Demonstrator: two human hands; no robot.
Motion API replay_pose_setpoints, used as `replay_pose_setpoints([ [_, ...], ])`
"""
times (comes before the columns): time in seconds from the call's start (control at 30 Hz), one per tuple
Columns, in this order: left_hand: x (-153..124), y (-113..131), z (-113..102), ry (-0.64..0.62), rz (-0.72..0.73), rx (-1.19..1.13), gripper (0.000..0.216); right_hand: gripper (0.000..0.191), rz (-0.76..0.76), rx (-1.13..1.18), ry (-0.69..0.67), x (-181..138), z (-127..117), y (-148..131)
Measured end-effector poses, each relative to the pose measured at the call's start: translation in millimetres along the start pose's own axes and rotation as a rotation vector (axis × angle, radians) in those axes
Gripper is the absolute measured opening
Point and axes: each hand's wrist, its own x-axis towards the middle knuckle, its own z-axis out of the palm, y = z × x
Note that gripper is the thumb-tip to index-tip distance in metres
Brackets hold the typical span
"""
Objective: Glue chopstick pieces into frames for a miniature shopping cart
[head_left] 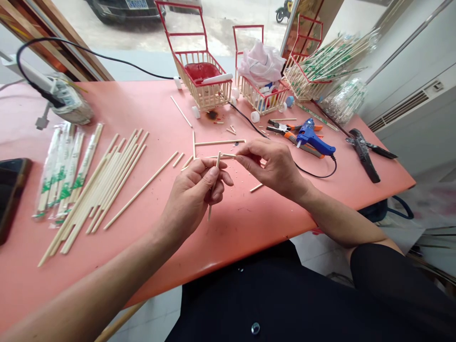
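Observation:
My left hand [199, 190] is closed around a thin wooden stick [210, 211] held nearly upright above the pink table [149, 109]. My right hand [274, 166] pinches a second short stick [228, 155] that lies level and meets the top of the first one. Both hands hover just over the table's middle, near its front edge. Short cut stick pieces [219, 142] lie on the table right behind the hands.
A pile of bare chopsticks [107, 180] and wrapped chopsticks [62, 171] lies at the left, by a phone [10, 190]. A blue glue gun [313, 137], pliers [285, 128] and black cutters [365, 152] lie at the right. Three stick-built carts [206, 80] stand at the back.

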Motion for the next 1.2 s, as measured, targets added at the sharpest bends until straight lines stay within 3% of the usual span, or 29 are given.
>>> replay_pose_setpoints([
  [1.2, -0.9, 1.5, 1.2, -0.002, -0.004, 0.022, 0.023, 0.02, -0.064, -0.082, 0.022, 2.0, -1.3, 3.7],
])
